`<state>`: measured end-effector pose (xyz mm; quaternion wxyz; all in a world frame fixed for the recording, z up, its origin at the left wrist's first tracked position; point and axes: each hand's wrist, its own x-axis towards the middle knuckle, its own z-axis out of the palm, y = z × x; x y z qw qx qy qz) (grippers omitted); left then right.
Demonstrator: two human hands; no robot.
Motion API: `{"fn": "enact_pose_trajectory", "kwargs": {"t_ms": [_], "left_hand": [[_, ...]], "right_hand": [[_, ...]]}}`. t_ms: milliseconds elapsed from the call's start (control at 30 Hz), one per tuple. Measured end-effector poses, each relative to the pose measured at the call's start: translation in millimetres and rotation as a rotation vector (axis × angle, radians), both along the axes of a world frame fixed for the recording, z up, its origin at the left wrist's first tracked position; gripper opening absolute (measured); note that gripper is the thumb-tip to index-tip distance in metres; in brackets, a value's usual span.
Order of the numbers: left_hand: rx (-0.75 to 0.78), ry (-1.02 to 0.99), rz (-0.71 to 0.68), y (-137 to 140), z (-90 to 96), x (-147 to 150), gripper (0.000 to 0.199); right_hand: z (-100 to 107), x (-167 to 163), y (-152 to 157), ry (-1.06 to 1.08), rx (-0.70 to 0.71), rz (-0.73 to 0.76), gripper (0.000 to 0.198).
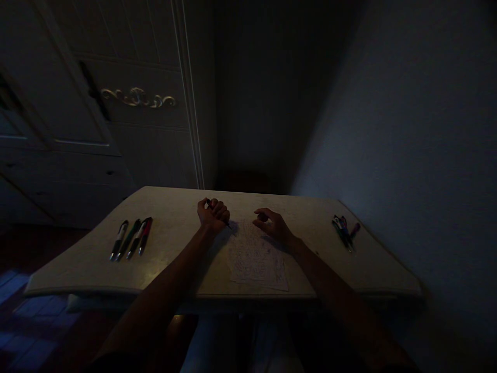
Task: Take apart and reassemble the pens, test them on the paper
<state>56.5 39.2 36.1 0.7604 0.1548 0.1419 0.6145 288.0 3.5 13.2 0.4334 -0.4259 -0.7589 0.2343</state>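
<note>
My left hand [213, 213] is closed in a fist around a dark pen [210, 203] with some red on it. The pen slants down to the right, and its thin tip comes out below the fingers, beside the upper left edge of the paper. To the right, my right hand [275, 226] hovers at the paper's top right, with thumb and forefinger curved and their tips apart. A dark patch lies between them; whether it is shadow or a small object is unclear. Sheets of paper [254, 261] covered in handwriting or scribbles lie between my forearms, slightly overlapping.
Several pens [136, 238] lie side by side on the left of the pale table [174, 274]. Another bunch of pens [343, 232] rests near the right edge. A tiny dark speck [317, 253] sits by my right forearm. A wall [388, 129] rises at right, a cabinet [147, 140] behind left.
</note>
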Motion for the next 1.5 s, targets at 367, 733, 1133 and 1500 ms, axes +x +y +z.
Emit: {"fn": "enact_pose_trajectory", "kwargs": {"t_ms": [367,733,1133,1500], "left_hand": [[0.021,0.05,-0.112,-5,2.7,6,0.035],[0.07,0.089,-0.209,-7,2.7,13,0.029],[0.066,0.05,-0.103,-4,0.8,10,0.026],[0.063,0.002,-0.094,-2,-2.1,10,0.033]], "right_hand": [[-1,0,0,-0.029,0.018,0.006,0.03],[3,-1,-2,-0.067,0.011,0.008,0.029],[4,-2,-3,-0.089,0.003,0.029,0.029],[4,-2,-4,-0.085,-0.024,0.067,0.027]]}}
